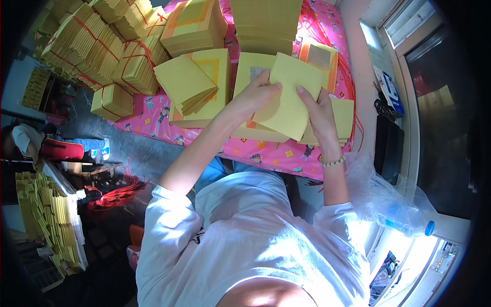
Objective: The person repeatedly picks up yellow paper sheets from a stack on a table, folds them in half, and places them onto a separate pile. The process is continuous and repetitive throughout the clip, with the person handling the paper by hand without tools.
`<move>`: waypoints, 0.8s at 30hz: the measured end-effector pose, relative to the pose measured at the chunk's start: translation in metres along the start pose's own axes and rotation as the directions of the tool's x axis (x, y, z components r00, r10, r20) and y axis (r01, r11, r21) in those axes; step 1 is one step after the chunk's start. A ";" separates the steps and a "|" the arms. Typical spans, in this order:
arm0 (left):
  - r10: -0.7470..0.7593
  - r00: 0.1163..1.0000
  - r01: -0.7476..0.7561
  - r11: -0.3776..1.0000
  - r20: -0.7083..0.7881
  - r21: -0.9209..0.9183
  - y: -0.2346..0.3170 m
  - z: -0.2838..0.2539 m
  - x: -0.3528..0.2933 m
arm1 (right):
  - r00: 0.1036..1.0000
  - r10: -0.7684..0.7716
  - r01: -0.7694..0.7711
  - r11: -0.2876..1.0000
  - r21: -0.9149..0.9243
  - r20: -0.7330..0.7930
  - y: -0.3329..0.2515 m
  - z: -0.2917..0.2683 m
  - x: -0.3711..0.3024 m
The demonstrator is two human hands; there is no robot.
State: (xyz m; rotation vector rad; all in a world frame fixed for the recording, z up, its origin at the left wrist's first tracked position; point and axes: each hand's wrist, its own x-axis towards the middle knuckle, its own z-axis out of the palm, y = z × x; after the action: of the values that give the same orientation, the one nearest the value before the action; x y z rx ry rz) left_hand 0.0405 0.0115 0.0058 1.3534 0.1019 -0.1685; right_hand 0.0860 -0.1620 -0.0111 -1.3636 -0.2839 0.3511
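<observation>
Both hands hold a piece of yellow joss paper [290, 94], tilted above a stack of joss paper [246, 77] whose top shows a silver patch and orange edging. My left hand [259, 93] pinches its left edge, thumb on top. On the right edge, my right hand [320, 113] has its thumb on the face and its fingers mostly hidden behind. A fanned, folded bundle of yellow paper [186, 82] rests on another stack [219, 69] to the left. Beside my right wrist lies a smaller yellow pile [342, 120].
A pink patterned cloth [266, 156] covers the table. Taller stacks [192, 25] stand behind; red-tied bundles [89, 46] crowd the far left. Red strings [353, 87] hang at the right. A clear plastic bag [388, 199] sits by my right elbow. Another person [30, 140] is at far left.
</observation>
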 end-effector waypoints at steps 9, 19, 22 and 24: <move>0.491 0.867 -0.469 0.862 -0.086 0.191 -0.033 0.011 -0.012 | 0.977 -0.212 0.209 0.972 -0.111 -0.009 -0.013 0.011 -0.028; 0.476 0.871 -0.448 0.870 -0.117 0.204 -0.014 0.021 -0.044 | 0.960 -0.277 0.278 0.954 -0.116 0.026 -0.017 0.015 -0.046; 0.454 0.882 -0.434 0.887 -0.129 0.156 -0.012 0.020 -0.045 | 0.972 -0.233 0.232 0.971 -0.061 -0.005 -0.018 0.017 -0.048; 0.394 0.910 -0.385 0.919 -0.130 0.086 -0.012 0.016 -0.045 | 0.984 -0.160 0.158 0.987 -0.030 -0.072 -0.015 0.016 -0.046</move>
State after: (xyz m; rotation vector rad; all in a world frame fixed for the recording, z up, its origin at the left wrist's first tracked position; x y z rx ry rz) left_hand -0.0061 -0.0036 0.0057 1.4162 -0.0542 0.2671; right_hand 0.0384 -0.1685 0.0072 -1.3644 -0.3341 0.1640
